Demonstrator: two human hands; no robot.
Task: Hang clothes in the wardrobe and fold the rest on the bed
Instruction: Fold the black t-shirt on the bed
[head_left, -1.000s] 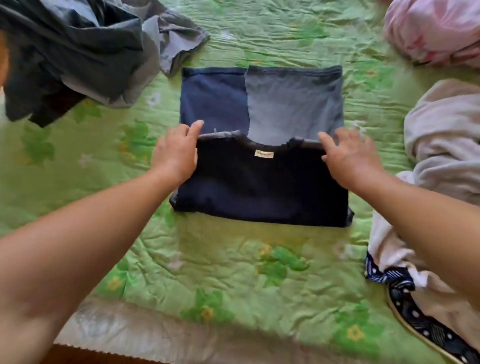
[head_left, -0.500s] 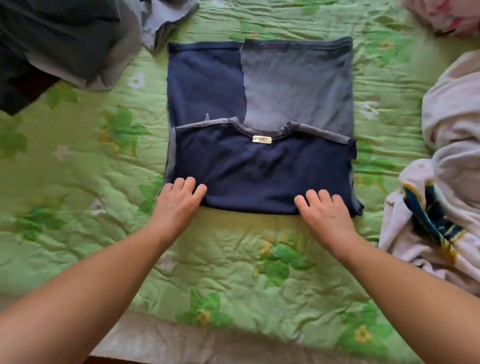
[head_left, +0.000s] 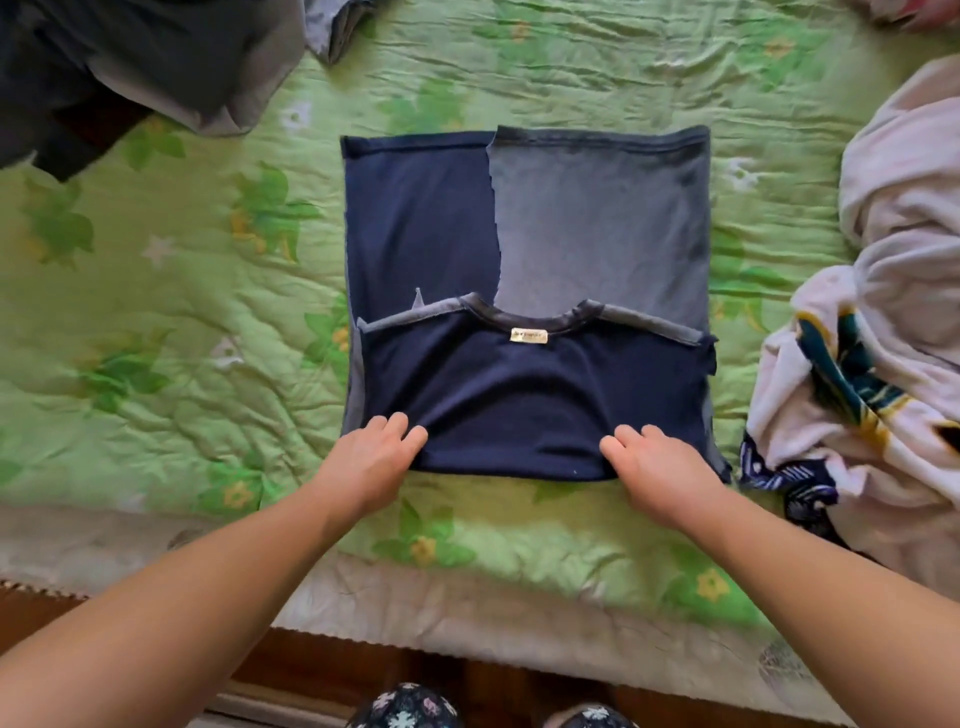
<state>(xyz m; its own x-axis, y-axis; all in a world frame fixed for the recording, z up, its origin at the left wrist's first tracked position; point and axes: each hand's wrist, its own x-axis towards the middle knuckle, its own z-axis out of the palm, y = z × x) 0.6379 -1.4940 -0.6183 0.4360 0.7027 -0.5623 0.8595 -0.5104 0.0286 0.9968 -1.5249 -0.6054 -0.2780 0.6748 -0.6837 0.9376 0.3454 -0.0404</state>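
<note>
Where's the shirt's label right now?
Head view, centre: the label sits on the navy shirt under its collar, beyond the left hand and right hand.

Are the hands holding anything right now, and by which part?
Yes: the left hand and right hand each grip the navy shirt by its near folded edge, one toward each corner. The thumbs are out of sight.

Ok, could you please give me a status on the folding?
Left hand, right hand grip navy T-shirt at near fold. Half folded on green quilt. Nothing in the way.
</note>
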